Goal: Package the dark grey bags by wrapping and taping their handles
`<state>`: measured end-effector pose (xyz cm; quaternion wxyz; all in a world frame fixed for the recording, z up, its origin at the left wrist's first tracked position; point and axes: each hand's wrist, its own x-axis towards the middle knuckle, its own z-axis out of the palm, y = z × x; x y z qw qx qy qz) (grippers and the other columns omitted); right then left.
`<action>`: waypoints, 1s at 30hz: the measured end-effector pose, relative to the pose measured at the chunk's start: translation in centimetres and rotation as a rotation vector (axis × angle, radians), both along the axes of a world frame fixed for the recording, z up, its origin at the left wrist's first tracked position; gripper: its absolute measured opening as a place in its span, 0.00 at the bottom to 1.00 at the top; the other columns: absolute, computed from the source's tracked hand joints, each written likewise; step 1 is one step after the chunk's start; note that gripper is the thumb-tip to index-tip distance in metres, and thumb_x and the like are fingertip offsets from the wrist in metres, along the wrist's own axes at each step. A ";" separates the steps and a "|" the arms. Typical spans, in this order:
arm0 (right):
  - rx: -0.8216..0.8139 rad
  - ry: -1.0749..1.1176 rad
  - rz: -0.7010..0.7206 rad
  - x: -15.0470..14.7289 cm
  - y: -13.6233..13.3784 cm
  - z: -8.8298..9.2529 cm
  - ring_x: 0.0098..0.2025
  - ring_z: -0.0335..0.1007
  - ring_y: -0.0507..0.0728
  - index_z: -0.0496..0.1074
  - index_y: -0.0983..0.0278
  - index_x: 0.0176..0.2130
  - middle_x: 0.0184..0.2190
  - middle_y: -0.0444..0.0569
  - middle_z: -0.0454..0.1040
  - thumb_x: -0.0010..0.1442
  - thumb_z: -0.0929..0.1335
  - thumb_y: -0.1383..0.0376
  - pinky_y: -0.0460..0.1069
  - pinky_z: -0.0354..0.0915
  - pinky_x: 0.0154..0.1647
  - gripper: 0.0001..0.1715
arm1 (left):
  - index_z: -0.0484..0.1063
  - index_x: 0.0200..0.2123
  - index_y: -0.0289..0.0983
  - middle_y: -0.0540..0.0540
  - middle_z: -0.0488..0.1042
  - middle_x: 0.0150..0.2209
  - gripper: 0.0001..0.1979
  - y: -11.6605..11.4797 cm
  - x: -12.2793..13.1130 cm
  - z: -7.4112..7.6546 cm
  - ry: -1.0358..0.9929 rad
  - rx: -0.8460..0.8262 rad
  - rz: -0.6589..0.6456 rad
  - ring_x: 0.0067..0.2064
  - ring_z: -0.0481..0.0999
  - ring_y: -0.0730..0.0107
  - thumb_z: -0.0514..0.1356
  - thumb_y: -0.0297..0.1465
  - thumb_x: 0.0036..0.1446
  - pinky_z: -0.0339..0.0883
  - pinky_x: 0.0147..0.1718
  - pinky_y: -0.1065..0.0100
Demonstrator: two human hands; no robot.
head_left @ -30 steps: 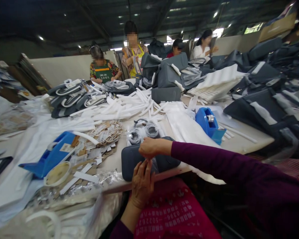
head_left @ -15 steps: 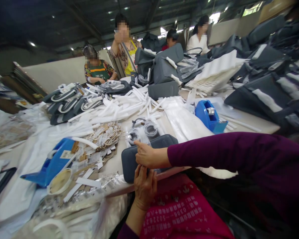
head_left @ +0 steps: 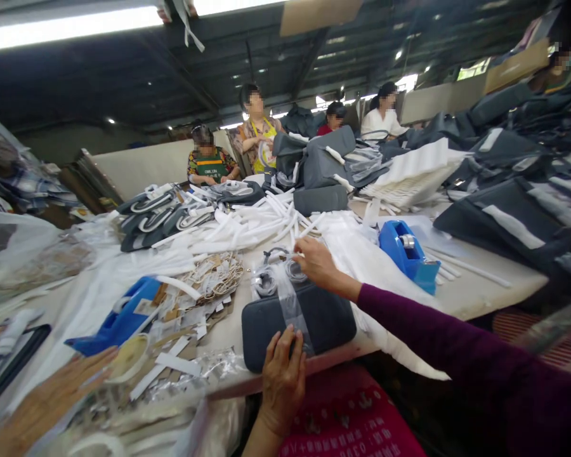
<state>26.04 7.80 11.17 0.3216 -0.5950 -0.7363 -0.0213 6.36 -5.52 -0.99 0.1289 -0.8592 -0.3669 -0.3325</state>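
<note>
A dark blue-grey zip-style case (head_left: 330,324) lies at the table's front edge, with a band of clear plastic film (head_left: 290,301) across its middle. My left hand (head_left: 284,374) rests on its near side, fingers stretched out flat over the film's lower end. Beyond the case sit coiled straps in clear wrap (head_left: 266,279). My right hand (head_left: 318,263) is above the right-hand coil, its fingers bent together; what they hold, if anything, is too small to make out.
Blue tape dispensers stand left (head_left: 118,320) and right (head_left: 404,251). Tags with strings (head_left: 214,276) lie left of the coils. White foam strips (head_left: 266,219) and dark bags (head_left: 323,162) pile up behind. Another person's hand (head_left: 57,393) reaches in at lower left. Several people work across the table.
My right hand has lifted off the case and moved away from me to the coils, uncovering the film band. My left hand stays at the case's near side. Another person's hand has appeared at left.
</note>
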 end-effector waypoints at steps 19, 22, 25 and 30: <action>-0.622 0.785 -0.110 4.0 -3.6 -7.1 0.58 0.64 0.65 0.61 0.73 0.59 0.56 0.66 0.67 0.49 0.65 0.41 0.55 0.57 0.60 0.51 | 0.54 0.62 0.30 0.33 0.59 0.62 0.38 6.2 -5.6 3.6 -0.835 -0.804 0.358 0.64 0.57 0.50 0.57 0.43 0.52 0.49 0.64 0.49; -0.617 0.807 -0.120 3.9 -4.1 -6.4 0.59 0.63 0.65 0.63 0.72 0.58 0.57 0.63 0.66 0.48 0.66 0.41 0.55 0.55 0.62 0.50 | 0.50 0.63 0.31 0.34 0.57 0.64 0.40 6.2 -5.3 3.5 -0.880 -0.936 0.336 0.65 0.56 0.53 0.57 0.45 0.52 0.46 0.66 0.53; -0.598 0.828 -0.098 3.5 -4.8 -5.5 0.60 0.61 0.66 0.69 0.70 0.53 0.57 0.59 0.68 0.48 0.67 0.41 0.56 0.55 0.62 0.45 | 0.51 0.62 0.35 0.37 0.59 0.63 0.39 5.9 -5.5 2.8 -0.913 -0.961 0.313 0.64 0.59 0.54 0.57 0.46 0.52 0.49 0.65 0.54; -0.631 0.903 -0.067 3.1 -5.7 -4.6 0.58 0.63 0.68 0.72 0.67 0.49 0.53 0.57 0.72 0.46 0.69 0.42 0.56 0.59 0.59 0.41 | 0.54 0.62 0.38 0.40 0.63 0.61 0.38 5.7 -6.3 0.6 -0.970 -0.912 0.309 0.63 0.62 0.55 0.58 0.48 0.51 0.50 0.64 0.56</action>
